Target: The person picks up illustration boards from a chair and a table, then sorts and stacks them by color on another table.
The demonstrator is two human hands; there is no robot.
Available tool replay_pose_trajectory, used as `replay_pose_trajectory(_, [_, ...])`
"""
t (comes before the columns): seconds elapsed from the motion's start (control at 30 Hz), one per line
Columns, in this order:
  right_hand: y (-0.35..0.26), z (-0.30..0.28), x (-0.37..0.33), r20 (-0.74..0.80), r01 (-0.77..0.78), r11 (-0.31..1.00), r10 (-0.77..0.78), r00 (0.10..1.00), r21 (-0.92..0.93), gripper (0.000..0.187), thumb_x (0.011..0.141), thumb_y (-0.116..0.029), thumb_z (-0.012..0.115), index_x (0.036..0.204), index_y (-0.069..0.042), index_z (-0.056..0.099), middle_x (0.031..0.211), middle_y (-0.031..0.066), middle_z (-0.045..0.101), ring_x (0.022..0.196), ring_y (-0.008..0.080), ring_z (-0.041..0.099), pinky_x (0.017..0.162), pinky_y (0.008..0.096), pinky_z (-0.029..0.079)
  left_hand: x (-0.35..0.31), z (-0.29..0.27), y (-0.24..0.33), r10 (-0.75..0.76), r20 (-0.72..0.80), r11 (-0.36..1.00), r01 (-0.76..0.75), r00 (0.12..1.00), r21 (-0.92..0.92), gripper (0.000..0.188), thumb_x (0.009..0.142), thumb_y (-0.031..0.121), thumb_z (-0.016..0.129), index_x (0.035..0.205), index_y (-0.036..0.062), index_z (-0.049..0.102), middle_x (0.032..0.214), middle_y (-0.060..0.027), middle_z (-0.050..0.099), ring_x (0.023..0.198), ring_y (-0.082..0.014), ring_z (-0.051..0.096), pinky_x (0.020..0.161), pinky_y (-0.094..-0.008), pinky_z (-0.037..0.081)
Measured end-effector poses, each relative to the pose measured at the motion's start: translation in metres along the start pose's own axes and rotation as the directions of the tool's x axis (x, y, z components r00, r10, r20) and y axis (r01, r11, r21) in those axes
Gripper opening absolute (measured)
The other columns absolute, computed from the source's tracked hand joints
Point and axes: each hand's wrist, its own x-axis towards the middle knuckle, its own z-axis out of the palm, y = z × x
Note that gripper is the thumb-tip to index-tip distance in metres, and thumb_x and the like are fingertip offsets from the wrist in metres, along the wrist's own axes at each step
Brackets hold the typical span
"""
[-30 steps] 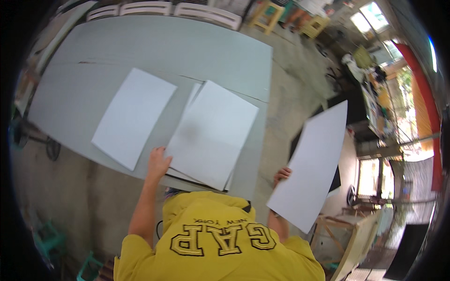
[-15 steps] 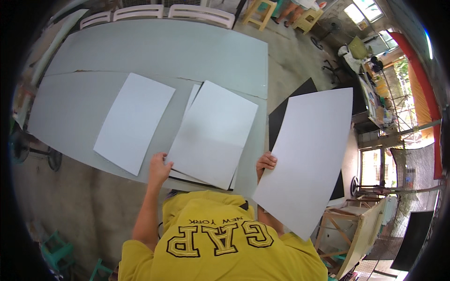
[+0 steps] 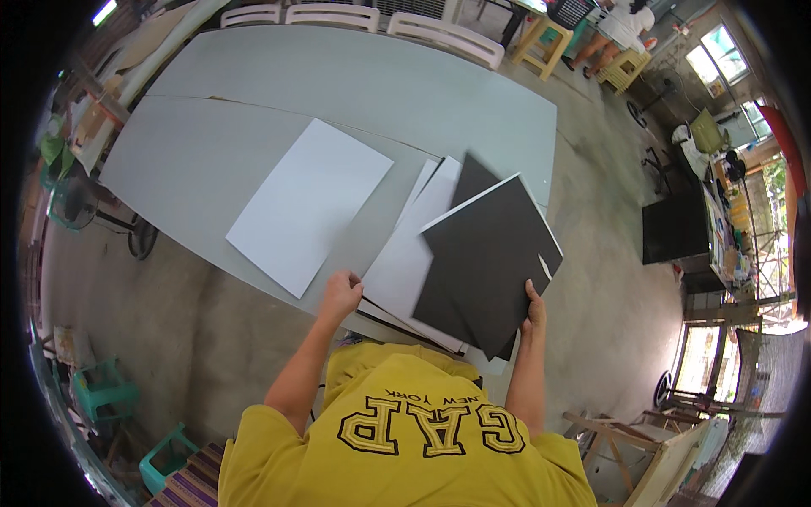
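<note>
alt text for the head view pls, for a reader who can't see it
Seen from above, a person in a yellow shirt holds a black board with the right hand over a stack of white sheets, which the left hand grips. A separate white sheet lies on the grey table.

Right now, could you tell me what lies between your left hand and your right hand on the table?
In the head view, the near edge of the white sheet spans between the left hand and right hand, with the black board overlying it toward the right.
</note>
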Motion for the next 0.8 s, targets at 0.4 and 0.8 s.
replay_pose_trajectory(0.4, [0.026,0.003,-0.004,0.000,0.089,0.960,-0.092,0.996,-0.266,0.051,0.070,-0.004,0.068,0.116,0.002,0.045,0.110,0.0113,0.053,0.099,0.0258,0.052,0.088,0.0356,0.041,-0.005,0.006,-0.002,0.001,-0.034,1.000,-0.001,0.999,-0.013,0.019,0.070,0.018,0.057,0.075,0.0011,0.062,0.067,-0.0159,0.060,0.062,-0.0284,0.058,0.060,-0.0364,0.046])
replay_pose_trajectory(0.8, [0.014,0.025,-0.039,0.124,-0.041,0.907,0.102,0.987,-0.420,0.054,0.073,-0.021,0.067,0.117,0.001,0.044,0.111,0.0153,0.053,0.100,0.0300,0.052,0.089,0.0398,0.041,-0.023,0.030,0.018,0.145,0.151,0.985,-0.158,0.978,0.074,0.019,0.070,0.021,0.057,0.077,0.0042,0.064,0.066,-0.0143,0.058,0.072,-0.0273,0.056,0.065,-0.0370,0.046])
